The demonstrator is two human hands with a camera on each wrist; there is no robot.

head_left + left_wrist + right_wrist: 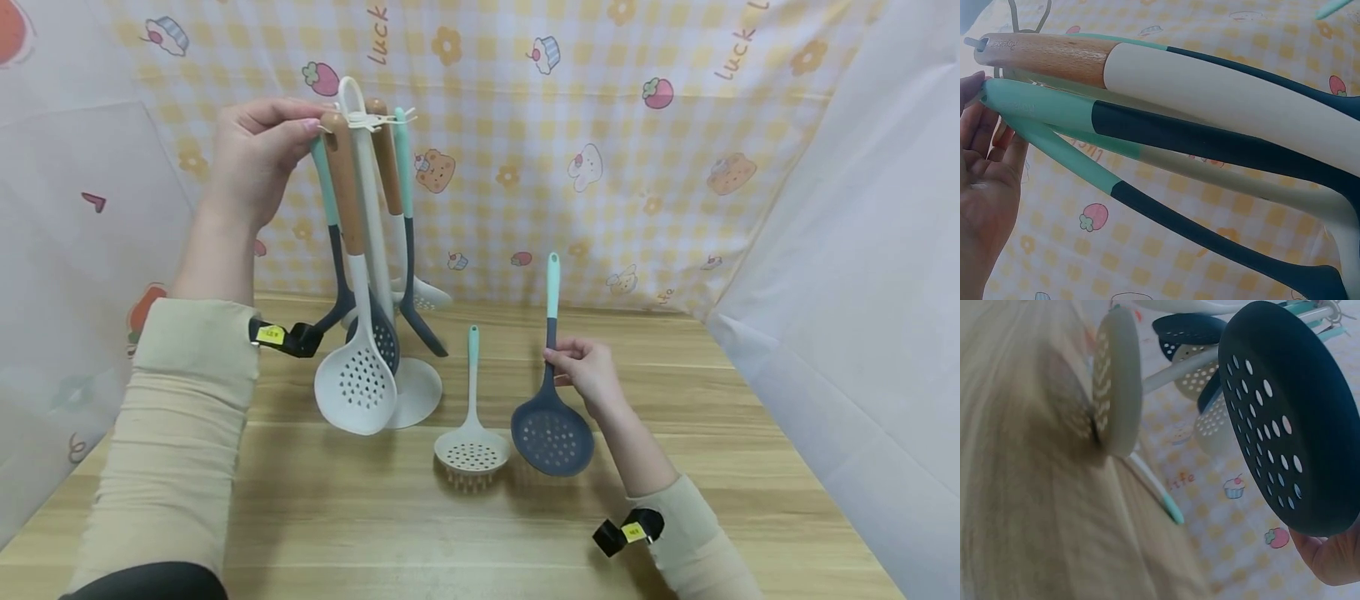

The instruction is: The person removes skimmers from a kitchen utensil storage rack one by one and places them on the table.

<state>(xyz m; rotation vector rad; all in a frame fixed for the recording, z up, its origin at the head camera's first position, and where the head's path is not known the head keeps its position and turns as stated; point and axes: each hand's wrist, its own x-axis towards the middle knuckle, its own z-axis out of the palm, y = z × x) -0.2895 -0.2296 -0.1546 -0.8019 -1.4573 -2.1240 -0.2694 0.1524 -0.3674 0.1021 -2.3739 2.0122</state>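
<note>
Black rounded object point(153, 583) at bottom edge, overlapping the beige left sleeve point(180, 417). Left hand point(251, 167) up at the white utensil stand point(422, 396) — fingers pinching the tip of a mint-and-dark-grey handle point(1041, 106). Right hand point(591, 375): fingers clamped on the shaft of a dark-grey perforated skimmer point(553, 442) — just right of the off-white perforated skimmer point(472, 437) on the wooden desk point(337, 517).

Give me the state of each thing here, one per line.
Stand: upright, utensils hanging around it
Front white skimmer: hanging from the stand
Dark skimmer: held by the right hand
Pale skimmer: resting on the table
Left hand: pinching a teal handle's top
Patterned cloth: hanging behind the table
</note>
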